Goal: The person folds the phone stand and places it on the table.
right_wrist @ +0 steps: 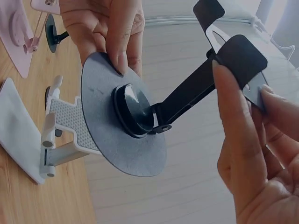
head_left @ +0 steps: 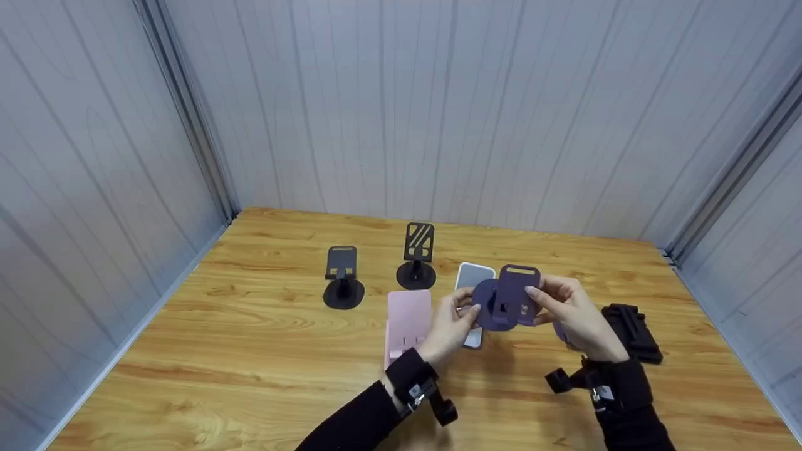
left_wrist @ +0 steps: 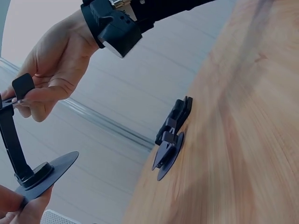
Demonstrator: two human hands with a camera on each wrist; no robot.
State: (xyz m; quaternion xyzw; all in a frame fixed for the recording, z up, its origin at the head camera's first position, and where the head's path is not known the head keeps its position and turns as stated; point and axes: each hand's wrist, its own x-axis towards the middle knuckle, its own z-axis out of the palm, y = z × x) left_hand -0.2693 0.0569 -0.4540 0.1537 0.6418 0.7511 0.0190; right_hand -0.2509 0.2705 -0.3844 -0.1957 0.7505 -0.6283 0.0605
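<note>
Both hands hold a purple phone stand (head_left: 517, 289) up above the table, its plate unfolded from the round base. My left hand (head_left: 446, 327) pinches the edge of the base, which shows as a grey-blue disc (right_wrist: 99, 105) in the right wrist view. Fingers and thumb of my right hand (head_left: 575, 316) grip the side of the plate. In the right wrist view a dark hinged arm (right_wrist: 184, 93) joins base and plate. A white phone stand (head_left: 474, 274) stands just behind the left hand, partly hidden by the held stand.
A pink stand (head_left: 408, 313) stands left of the hands. Farther back are a dark grey stand (head_left: 342, 262) and a black stand with slanted cutouts (head_left: 416, 275). Near the right wrist lie a black folded stand (head_left: 634, 335) and another round-based folded stand (left_wrist: 170, 156). Walls enclose the table.
</note>
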